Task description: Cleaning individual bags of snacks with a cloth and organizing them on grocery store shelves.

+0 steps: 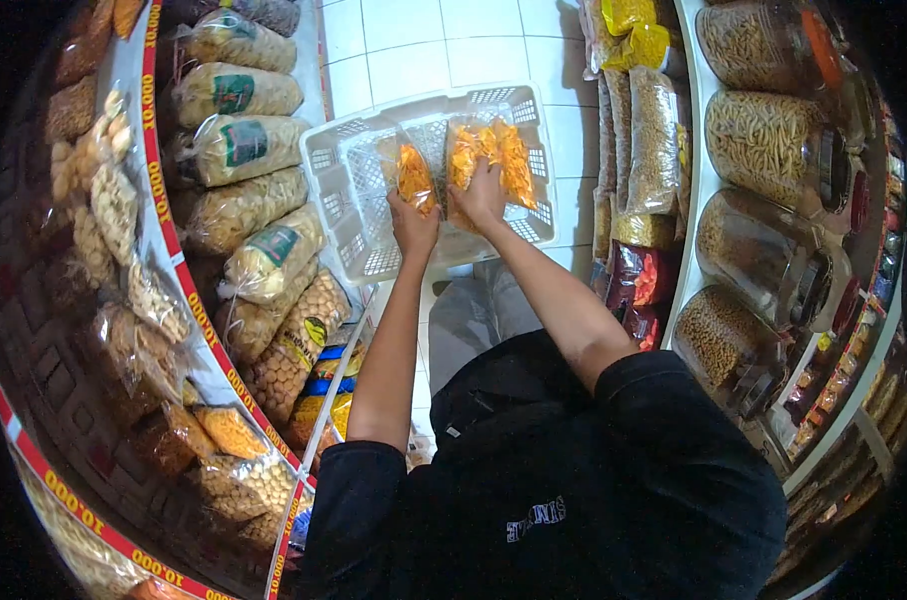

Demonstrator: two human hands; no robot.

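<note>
A white plastic basket (346,251) with perforated walls is in front of me above the tiled floor. My left hand (414,227) grips the lower end of a clear packet of orange snack chips (414,176), held upright in the basket's middle. Farther right, my right hand (481,196) has its thumb and fingers around a similar snack packet (464,156). Another orange snack packet (515,166) leans at the basket's right end, beside those fingers. Part of the gripped packets is hidden behind my hands.
Shelves rise close on both sides. Large bags of pale crackers (251,146) line the left shelf, edged by a red price strip (170,225). On the right stand bagged snacks (652,142) and large clear jars (761,146). White floor tiles (483,64) lie beyond the basket.
</note>
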